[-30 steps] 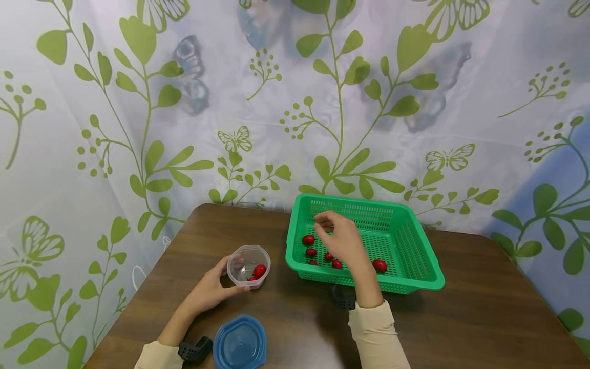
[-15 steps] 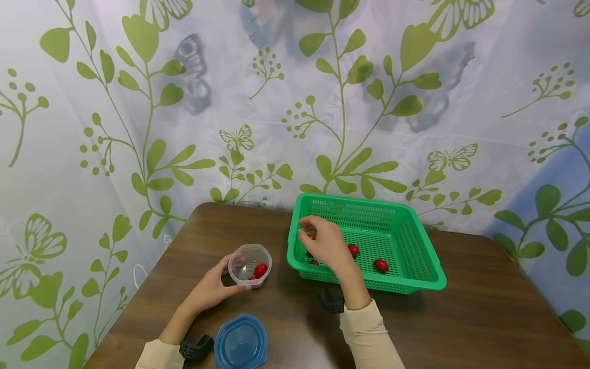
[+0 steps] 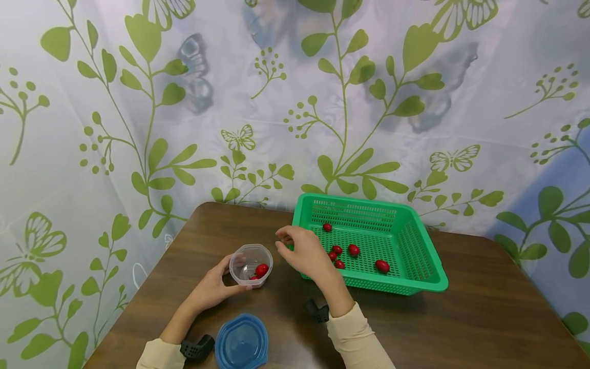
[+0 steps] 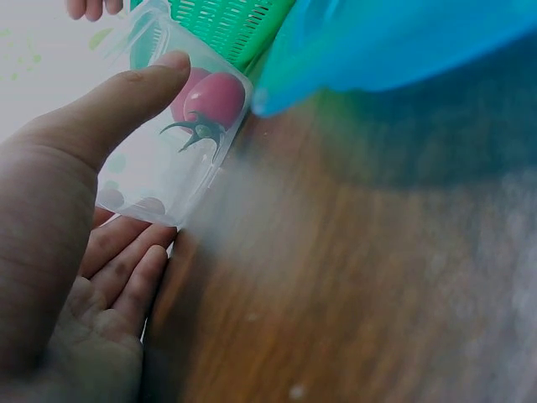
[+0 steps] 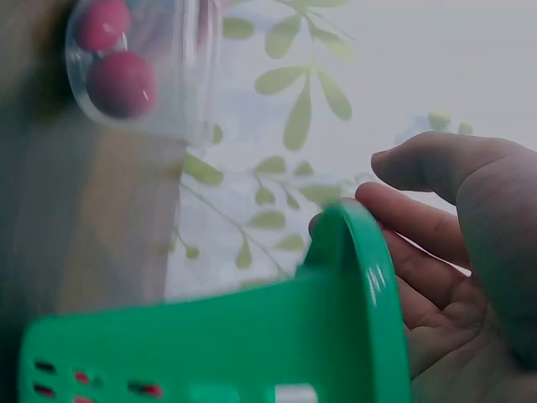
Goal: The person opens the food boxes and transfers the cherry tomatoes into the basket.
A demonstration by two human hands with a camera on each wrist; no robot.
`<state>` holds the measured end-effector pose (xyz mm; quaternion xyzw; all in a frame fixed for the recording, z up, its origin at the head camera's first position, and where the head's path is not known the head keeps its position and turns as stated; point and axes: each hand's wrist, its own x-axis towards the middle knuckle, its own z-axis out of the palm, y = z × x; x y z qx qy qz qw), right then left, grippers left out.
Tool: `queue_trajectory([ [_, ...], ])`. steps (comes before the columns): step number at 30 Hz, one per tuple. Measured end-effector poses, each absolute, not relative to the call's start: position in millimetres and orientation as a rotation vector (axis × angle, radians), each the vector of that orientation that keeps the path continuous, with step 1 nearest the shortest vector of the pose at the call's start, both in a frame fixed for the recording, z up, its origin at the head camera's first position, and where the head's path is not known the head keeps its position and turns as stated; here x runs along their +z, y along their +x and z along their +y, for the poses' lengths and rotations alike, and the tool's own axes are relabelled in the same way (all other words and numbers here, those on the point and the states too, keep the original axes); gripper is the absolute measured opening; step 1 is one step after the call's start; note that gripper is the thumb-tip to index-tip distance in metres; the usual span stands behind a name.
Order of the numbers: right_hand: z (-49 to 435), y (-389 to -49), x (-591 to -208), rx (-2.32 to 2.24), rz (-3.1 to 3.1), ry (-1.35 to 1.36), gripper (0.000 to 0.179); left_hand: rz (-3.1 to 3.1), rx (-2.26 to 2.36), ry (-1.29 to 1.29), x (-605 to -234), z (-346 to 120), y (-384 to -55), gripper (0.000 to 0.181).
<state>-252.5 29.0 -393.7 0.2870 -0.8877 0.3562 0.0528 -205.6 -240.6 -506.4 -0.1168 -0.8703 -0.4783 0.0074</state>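
My left hand [image 3: 211,287] holds a clear plastic tub [image 3: 240,277] upright on the table, thumb on the near side and fingers behind. Two red cherry tomatoes [image 4: 215,99] lie in it, one with a green stem. My right hand [image 3: 301,251] hovers over the left rim of a green basket [image 3: 426,279], to the right of the tub. Its thumb and fingers are loosely bent, with a gap between them. I see nothing in that hand in the right wrist view, though the basket rim hides some fingertips. Several cherry tomatoes [image 3: 353,250] lie on the basket's floor.
A blue lid [image 3: 241,342] lies near the front of the brown wooden table [image 3: 488,312], close to my left wrist. Behind the table hangs a white cloth [image 3: 258,102] printed with green leaves and butterflies.
My right hand has moved left, from above the basket to its left rim, near the tub. Tomatoes it covered before now show. My left hand stays on the tub.
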Motion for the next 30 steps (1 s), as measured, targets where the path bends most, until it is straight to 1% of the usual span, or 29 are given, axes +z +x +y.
queue_trajectory([
  [10,2.0,-242.3,-406.5,0.899,-2.679,1.028,0.023,-2.728,-1.534,-0.349,-506.2,-240.9,-204.3,0.088],
  [20,-28.1,-228.4,-419.2,0.546,-2.589,1.164,0.023,-2.725,-1.548,-0.355,-506.8,-242.3,-202.6,0.089],
  [30,-39.5,-230.6,-440.9,0.439,-2.675,1.127,0.021,-2.728,-1.53,-0.364,-506.1,-241.7,-204.0,0.09],
])
